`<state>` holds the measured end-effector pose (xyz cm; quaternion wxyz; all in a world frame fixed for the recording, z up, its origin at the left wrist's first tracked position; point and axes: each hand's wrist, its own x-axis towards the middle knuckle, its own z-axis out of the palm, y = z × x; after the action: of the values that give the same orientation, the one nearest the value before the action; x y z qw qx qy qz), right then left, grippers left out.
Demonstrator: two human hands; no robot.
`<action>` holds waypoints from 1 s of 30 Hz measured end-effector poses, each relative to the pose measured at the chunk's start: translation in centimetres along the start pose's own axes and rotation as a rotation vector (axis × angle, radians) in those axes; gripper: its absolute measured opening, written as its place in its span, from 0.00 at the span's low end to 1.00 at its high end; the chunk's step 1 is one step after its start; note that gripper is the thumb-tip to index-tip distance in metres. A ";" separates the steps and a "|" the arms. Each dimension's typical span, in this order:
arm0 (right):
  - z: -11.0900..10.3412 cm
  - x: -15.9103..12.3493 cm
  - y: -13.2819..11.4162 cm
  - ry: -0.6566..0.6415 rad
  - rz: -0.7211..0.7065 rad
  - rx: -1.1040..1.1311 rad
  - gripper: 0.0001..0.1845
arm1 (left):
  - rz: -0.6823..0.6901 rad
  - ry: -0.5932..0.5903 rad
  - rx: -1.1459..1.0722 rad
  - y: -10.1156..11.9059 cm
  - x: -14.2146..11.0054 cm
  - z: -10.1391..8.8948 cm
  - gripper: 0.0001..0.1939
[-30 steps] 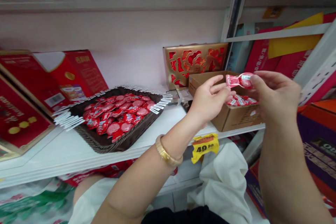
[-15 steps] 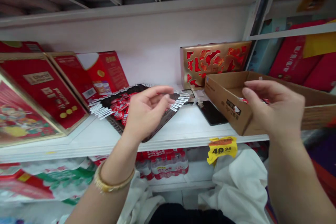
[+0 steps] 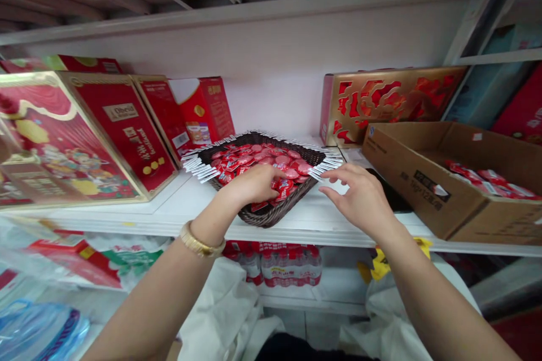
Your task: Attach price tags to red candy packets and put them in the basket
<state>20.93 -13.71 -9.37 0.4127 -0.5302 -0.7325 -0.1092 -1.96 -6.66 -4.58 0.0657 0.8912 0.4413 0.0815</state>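
Note:
My left hand (image 3: 259, 183) reaches into a dark woven basket (image 3: 267, 217) on the shelf. Its fingers are curled together down on small red wrapped candies (image 3: 254, 159), and the fingertips are partly hidden among the wrappers. Long white strips (image 3: 202, 168), which look like price labels, stand out all around the basket's rim. By the basket's right corner is my right hand (image 3: 358, 194), thumb and fingers apart with nothing between them. Those fingers are close to the strips at that corner; whether they touch them I cannot tell.
Right of the basket stands an open cardboard box (image 3: 423, 197) with red packets inside. A black phone (image 3: 392, 194) lies partly hidden behind my right hand. Red gift boxes (image 3: 114, 130) stand at left, a gold-and-red box (image 3: 389, 98) at back. Bottled drinks (image 3: 290, 266) sit below.
My left hand has gone down into the candies in the basket. My right hand has moved left from the cardboard box to the basket's right corner. The view has turned left.

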 end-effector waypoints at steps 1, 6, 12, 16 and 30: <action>0.2 0.0 0.0 0.000 -0.003 -0.019 0.08 | 0.016 -0.025 0.003 0.1 0.1 0.0 0.27; 0.9 0.1 0.3 0.029 -0.016 -0.052 0.07 | 0.130 -0.122 -0.024 0.0 0.4 0.4 0.32; 1.2 0.2 0.3 0.059 -0.039 -0.025 0.07 | 0.231 -0.134 -0.103 -0.1 0.2 0.4 0.22; 1.4 0.5 0.2 0.115 -0.048 0.029 0.09 | 0.180 -0.027 -0.147 -0.2 0.1 0.1 0.17; -2.5 -2.5 -3.7 0.485 0.277 0.533 0.05 | -0.137 0.304 -1.580 6.8 -6.0 0.3 0.15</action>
<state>19.23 -18.50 -8.56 0.7082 -0.4571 -0.5377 0.0197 -0.18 -15.56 -4.09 0.6205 0.5316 0.3111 0.4853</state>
